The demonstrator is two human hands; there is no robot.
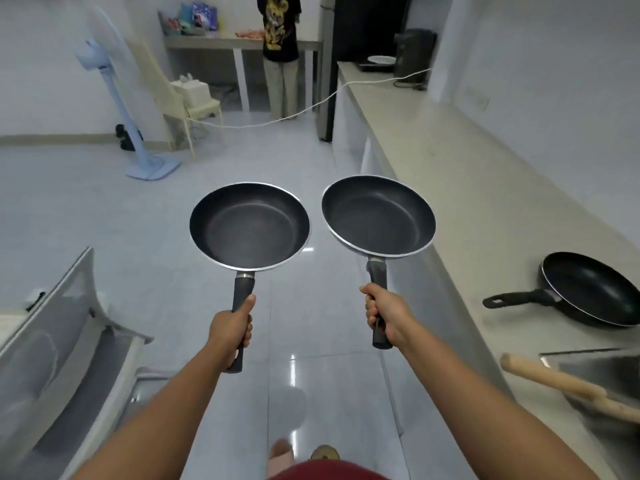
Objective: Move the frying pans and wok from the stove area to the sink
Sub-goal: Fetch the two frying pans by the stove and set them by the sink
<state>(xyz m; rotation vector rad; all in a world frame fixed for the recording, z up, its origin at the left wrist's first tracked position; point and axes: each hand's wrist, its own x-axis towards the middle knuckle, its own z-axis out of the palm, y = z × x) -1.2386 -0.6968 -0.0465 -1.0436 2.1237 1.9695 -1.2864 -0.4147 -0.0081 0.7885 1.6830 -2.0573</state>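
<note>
**Two pans carried, rims close**

The left hand (231, 327) grips one frying pan (249, 225); the right hand (384, 315) grips the other (378, 215), both left of the counter (450, 161). Their rims nearly meet; swinging could clash them or clip the counter's edge.

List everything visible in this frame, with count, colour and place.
frying pans: 2, black, held over the floor, one per hand
third pan: 1, black, on counter, right
wooden handle: 1, tan, over the sink corner
sink: 1, steel, lower right
counter: 1, beige, right side
standing fan: 1, pale blue, far left
chair: 1, cream, beside the fan
bystander: 1, black top, far end
left hand: grips pan handle
right hand: grips pan handle
</note>
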